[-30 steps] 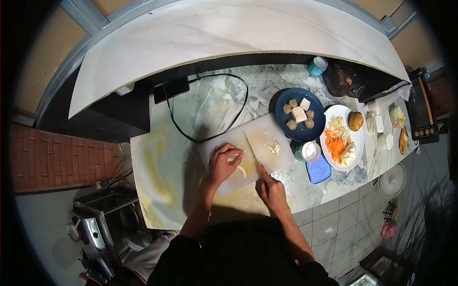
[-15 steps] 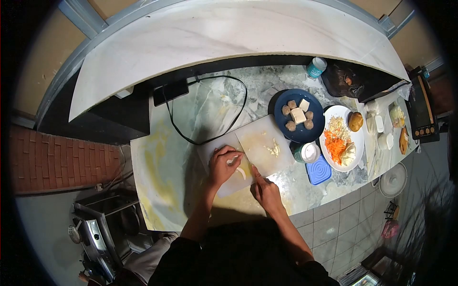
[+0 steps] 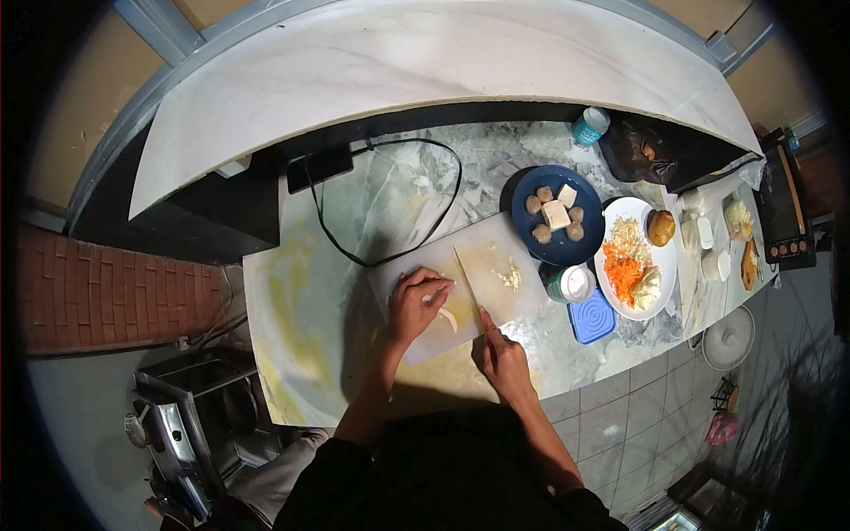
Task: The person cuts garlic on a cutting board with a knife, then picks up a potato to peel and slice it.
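My right hand (image 3: 506, 359) is closed around the handle of a long, thin knife (image 3: 467, 278), its blade lying across the translucent white rectangular cutting board (image 3: 528, 295). My left hand (image 3: 422, 303) is curled on the board, fingers bunched over something small and pale; I cannot tell how firmly they hold it. Just beside them lies a thin, curved white slice (image 3: 449, 319), and past the blade are pale chopped bits (image 3: 509, 276). The round dark blue plate (image 3: 550, 256) bears five brownish balls (image 3: 541, 234) and two white blocks (image 3: 555, 215). On the white oval plate (image 3: 642, 311) I see shredded orange pieces (image 3: 625, 270), pale minced bits (image 3: 629, 233), a creamy-white lump (image 3: 648, 283) and a brown roundish item (image 3: 660, 228). A clear round jar (image 3: 572, 284) shows white at its top, too bright to make out. The crumpled black plastic bag (image 3: 634, 152) mostly hides its contents; dark surroundings cut off the view's edges.
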Action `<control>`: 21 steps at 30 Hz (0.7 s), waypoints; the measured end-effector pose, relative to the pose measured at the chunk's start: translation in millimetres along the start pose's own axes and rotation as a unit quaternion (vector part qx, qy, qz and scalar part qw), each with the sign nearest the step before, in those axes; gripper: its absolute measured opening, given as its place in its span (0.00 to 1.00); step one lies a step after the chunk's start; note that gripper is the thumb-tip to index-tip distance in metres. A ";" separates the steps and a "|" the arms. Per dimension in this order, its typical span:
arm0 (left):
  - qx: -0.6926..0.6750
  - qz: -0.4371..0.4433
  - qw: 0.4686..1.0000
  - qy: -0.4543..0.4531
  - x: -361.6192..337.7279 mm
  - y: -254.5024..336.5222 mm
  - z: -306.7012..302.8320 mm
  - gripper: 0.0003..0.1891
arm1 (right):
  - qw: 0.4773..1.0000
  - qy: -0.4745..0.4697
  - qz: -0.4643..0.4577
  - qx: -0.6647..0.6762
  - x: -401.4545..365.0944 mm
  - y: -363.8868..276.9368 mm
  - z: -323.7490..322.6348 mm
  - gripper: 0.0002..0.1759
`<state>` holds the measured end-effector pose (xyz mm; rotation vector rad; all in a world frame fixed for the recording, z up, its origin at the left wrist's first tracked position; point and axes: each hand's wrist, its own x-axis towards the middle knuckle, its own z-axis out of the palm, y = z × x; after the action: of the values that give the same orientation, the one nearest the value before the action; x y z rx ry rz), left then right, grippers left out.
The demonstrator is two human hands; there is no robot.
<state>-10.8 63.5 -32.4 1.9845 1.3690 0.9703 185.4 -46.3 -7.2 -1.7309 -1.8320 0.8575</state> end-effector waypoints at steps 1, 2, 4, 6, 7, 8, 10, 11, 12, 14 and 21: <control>0.001 0.000 1.000 0.003 0.0 1.0 -0.4 0.06 | 1.000 -0.001 0.005 0.012 0.6 -1.8 -0.1 0.43; 0.002 0.001 1.000 0.005 -0.2 1.4 -0.8 0.06 | 1.000 -0.002 0.005 0.012 1.5 -3.8 -0.1 0.43; -0.007 0.002 1.000 0.009 0.1 0.8 -0.7 0.07 | 1.000 0.003 -0.007 0.029 3.7 -7.4 0.5 0.43; -0.017 0.004 1.000 0.011 0.6 0.5 0.3 0.08 | 0.999 0.000 -0.012 0.032 4.7 -7.9 3.3 0.43; -0.016 0.009 1.000 0.020 0.9 0.3 0.4 0.08 | 0.999 -0.003 -0.017 0.035 4.9 -8.0 5.3 0.43; -0.015 0.013 0.999 0.028 0.9 0.1 0.5 0.08 | 0.999 -0.003 -0.017 0.036 4.8 -8.0 7.5 0.43; -0.015 0.010 1.000 0.025 0.7 -0.7 0.8 0.08 | 0.999 -0.007 -0.018 0.033 4.8 -7.8 11.3 0.43; -0.016 0.007 1.000 0.023 0.4 -1.0 1.0 0.07 | 0.999 -0.008 -0.018 0.033 5.2 -8.1 12.3 0.43; -0.016 0.007 1.000 0.022 0.7 0.1 0.2 0.07 | 1.000 -0.013 -0.010 0.024 6.2 -8.5 13.0 0.43; 0.002 0.014 1.000 0.017 1.4 2.2 -2.0 0.07 | 1.000 -0.019 -0.002 0.015 7.1 -8.3 14.1 0.42; -0.021 0.007 1.000 0.020 0.6 -2.5 1.5 0.07 | 1.000 -0.018 -0.013 -0.007 9.8 -6.0 10.7 0.40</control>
<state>-10.8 64.9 -35.0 1.9554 1.3473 1.0410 172.8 -38.0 -11.0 -1.7066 -1.8833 0.8730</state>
